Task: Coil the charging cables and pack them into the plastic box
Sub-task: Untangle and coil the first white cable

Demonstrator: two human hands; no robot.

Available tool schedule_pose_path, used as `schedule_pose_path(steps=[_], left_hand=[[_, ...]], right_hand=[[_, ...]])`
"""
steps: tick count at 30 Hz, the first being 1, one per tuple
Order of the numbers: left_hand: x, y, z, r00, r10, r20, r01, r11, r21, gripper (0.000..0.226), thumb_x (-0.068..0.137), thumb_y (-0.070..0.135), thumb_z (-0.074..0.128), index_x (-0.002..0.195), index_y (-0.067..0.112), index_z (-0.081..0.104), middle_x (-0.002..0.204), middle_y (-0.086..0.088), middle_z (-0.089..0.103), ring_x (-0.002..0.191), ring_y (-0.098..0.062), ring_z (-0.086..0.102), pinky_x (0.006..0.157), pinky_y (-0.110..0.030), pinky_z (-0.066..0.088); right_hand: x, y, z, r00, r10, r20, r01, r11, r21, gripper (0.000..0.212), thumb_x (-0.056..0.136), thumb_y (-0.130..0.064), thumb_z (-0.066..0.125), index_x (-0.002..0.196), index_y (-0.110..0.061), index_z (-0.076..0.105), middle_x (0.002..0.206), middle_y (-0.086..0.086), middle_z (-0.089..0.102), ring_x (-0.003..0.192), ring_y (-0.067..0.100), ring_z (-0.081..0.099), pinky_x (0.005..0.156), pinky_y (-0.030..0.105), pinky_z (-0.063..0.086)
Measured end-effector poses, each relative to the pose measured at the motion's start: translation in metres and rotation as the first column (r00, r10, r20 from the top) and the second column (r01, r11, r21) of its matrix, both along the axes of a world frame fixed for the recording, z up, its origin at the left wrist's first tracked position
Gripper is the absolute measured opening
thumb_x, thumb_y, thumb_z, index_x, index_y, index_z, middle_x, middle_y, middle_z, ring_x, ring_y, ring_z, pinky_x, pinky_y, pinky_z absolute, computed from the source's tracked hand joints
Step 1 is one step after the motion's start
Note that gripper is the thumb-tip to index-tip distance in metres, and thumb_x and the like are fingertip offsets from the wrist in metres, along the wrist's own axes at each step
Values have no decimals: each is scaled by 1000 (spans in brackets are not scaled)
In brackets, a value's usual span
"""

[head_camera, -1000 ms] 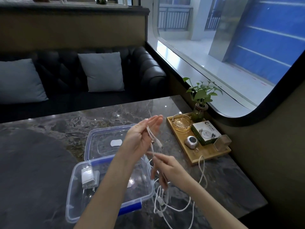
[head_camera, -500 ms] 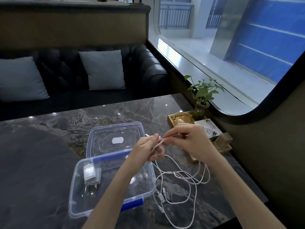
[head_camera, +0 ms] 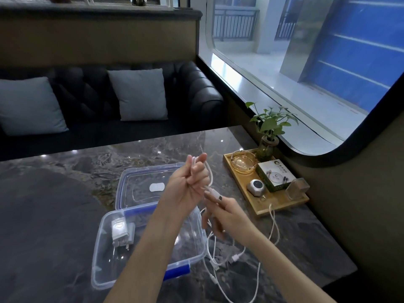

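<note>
Since half a second ago the hands have parted: the right hand (head_camera: 227, 215), which was up against the left pinching the cable, has dropped toward the loose slack, while the left hand (head_camera: 189, 184) has risen and turned palm-up.

On the dark marble worktop (head_camera: 54, 215), the clear plastic box (head_camera: 105, 265) sits open with a white charger plug (head_camera: 121, 232) lying inside it near its left wall. Its lid (head_camera: 140, 182) lies flat just behind the box, touching its far edge. Right of the box, well apart, a wooden tray (head_camera: 282, 206) carries small items.

Above the box's right rim, the left hand is clenched on a loop of the white charging cable (head_camera: 209, 173), which runs up over the raised fingers (head_camera: 201, 159). Just right of the rim, the right hand grasps the same cable near a connector (head_camera: 216, 194). Most of the cable lies uncoiled on the worktop right of the box, one strand reaching the tray.

Judging by this, one wrap is formed and the next is being drawn; coiling is at an early stage, with no cable packed yet.
</note>
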State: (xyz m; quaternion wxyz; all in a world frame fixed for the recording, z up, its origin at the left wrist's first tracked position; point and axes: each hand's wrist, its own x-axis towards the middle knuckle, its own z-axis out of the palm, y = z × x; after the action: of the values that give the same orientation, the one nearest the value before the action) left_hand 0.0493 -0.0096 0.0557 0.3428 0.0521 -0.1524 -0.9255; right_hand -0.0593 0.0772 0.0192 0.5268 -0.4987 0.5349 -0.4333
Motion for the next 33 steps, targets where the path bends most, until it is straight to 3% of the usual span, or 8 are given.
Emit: schedule_pose_path(steps=[3,6,11,15,20,27,31,33], left_hand=[[-6,-9,-8,958,187,217,-185,982,-31,50,100,28,25,80,-1,61,47,5,53,29,-3,36,32,-10,29],[-12,-14,-22,836,318,447,-247,946,-212,46,101,26,20,88,-1,55,46,1,59,31,-2,37,34,-11,31],[-11,-9,-46,539,573,617,-5,734,-679,34,100,23,29,87,10,58,52,4,67,40,0,44,42,-13,35],[-6,3,-50,489,568,662,279,617,-736,35,99,19,32,77,18,59,45,11,61,41,2,47,47,-13,37],[5,21,-36,581,354,733,466,593,-656,40,99,22,30,79,11,63,53,3,58,48,-9,52,51,-18,42],[5,29,-21,726,218,652,313,739,-596,46,94,34,29,89,4,63,45,5,50,41,-9,41,49,-16,39],[7,30,-5,862,-19,507,307,814,-492,44,93,33,32,95,-1,60,47,4,50,37,-5,39,39,-13,36],[9,28,2,897,-51,439,283,829,-482,35,91,23,33,93,0,59,48,7,48,38,-3,36,39,-12,32]], right_hand=[[4,6,3,981,130,-147,-113,987,116,36,99,-20,37,129,-39,35,61,-2,65,39,17,49,36,28,42],[5,9,13,931,184,-314,-129,973,190,41,98,-26,37,137,-34,29,64,-3,62,61,33,53,58,49,50],[-2,8,47,722,256,-643,-175,966,188,23,97,-20,41,111,-7,54,78,2,58,61,13,52,58,24,46],[-17,4,67,594,78,-800,-159,987,-22,18,90,-22,56,94,-11,69,69,-9,59,51,-1,49,50,12,42],[-38,-5,71,717,-120,-687,-44,975,-217,8,74,-27,75,77,-20,75,64,-13,66,58,1,58,57,10,45],[-45,-8,66,820,-260,-509,44,917,-397,6,72,-17,77,77,-14,76,55,-20,63,56,-1,58,56,8,42],[-50,-10,49,971,-212,-106,175,943,-283,10,73,-13,73,82,-7,75,57,-7,67,47,3,54,46,11,39],[-45,-10,29,970,-188,156,210,968,-138,15,77,-16,67,88,-8,73,53,-3,61,38,6,43,36,13,33]])
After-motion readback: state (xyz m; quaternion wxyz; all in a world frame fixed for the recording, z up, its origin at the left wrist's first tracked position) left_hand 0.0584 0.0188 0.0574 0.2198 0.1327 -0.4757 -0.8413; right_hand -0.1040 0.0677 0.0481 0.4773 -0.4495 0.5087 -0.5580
